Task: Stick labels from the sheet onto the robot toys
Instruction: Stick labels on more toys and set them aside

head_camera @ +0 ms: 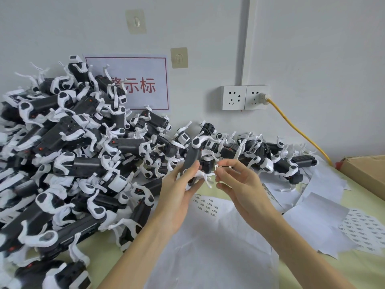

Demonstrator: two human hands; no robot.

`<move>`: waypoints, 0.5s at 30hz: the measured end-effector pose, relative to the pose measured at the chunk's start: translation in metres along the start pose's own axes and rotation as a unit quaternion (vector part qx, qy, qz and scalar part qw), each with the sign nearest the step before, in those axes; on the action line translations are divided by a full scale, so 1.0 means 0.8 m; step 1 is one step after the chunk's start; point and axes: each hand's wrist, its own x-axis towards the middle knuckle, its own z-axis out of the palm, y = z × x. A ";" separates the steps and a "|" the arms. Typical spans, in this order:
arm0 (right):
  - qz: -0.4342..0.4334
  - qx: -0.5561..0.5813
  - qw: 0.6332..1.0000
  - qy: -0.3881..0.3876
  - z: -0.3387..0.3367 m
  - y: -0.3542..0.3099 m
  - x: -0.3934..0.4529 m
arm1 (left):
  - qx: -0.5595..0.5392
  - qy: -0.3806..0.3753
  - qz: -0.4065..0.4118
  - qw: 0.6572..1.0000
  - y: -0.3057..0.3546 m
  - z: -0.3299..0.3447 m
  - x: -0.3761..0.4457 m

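My left hand (179,190) grips a black-and-white robot dog toy (194,155) and holds it upright above the table, its white legs sticking out. My right hand (237,180) is just to its right and pinches a small label (217,166) between thumb and forefinger, close to the toy's body. The label sheet (205,204) with several small printed labels lies on the table beneath my hands.
A big heap of robot toys (68,155) fills the left, and a lower row (260,155) runs along the wall. Used backing sheets (325,207) lie at the right, beside a cardboard box (366,174). A yellow cable (295,128) runs from the wall socket (244,97).
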 end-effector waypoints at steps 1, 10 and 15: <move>-0.006 -0.003 1.000 -0.003 0.000 0.000 -0.001 | 0.001 -0.003 -0.004 1.000 -0.001 0.001 -0.001; -0.040 -0.027 0.999 -0.009 -0.002 -0.002 -0.001 | 0.172 0.010 0.036 0.984 -0.001 0.010 -0.013; -0.031 -0.051 0.998 0.023 -0.005 -0.002 0.002 | 0.232 -0.029 0.073 0.970 -0.015 0.009 -0.017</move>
